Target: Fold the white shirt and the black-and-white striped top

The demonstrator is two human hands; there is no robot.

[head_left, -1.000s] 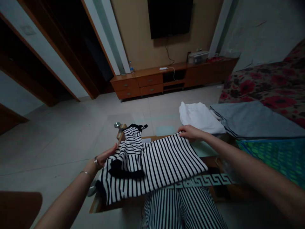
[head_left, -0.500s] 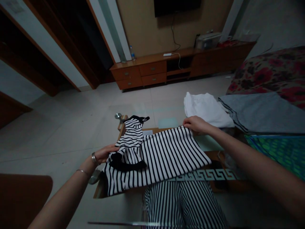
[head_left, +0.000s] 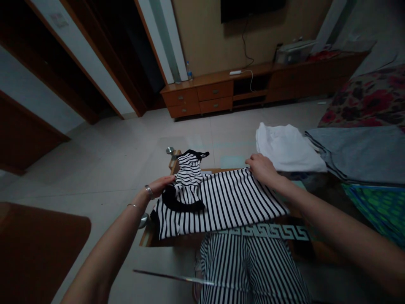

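Observation:
A black-and-white striped top (head_left: 228,194) with black trim lies spread on the low glass table. A narrower part of it with black bands (head_left: 188,177) is laid over its left end. My left hand (head_left: 161,185), bangles on its wrist, touches the left edge of that part with fingers stretched out. At the top's far right corner is my right hand (head_left: 261,169), fingers bent down onto the fabric edge; its thumb is hidden. Just beyond it lies a folded white garment (head_left: 287,147).
Right of the white garment are a grey cloth (head_left: 360,152) and a green-blue patterned cloth (head_left: 376,207). The glass table (head_left: 281,231) has a key-pattern border. A wooden TV cabinet (head_left: 215,93) stands beyond; a brown seat (head_left: 41,249) is at left. My striped trousers (head_left: 249,266) show below.
The left hand has moved up along the overlaid part, and its fingers have straightened. The black band there lies smoother. My right hand stays at the far corner. The view has shifted left.

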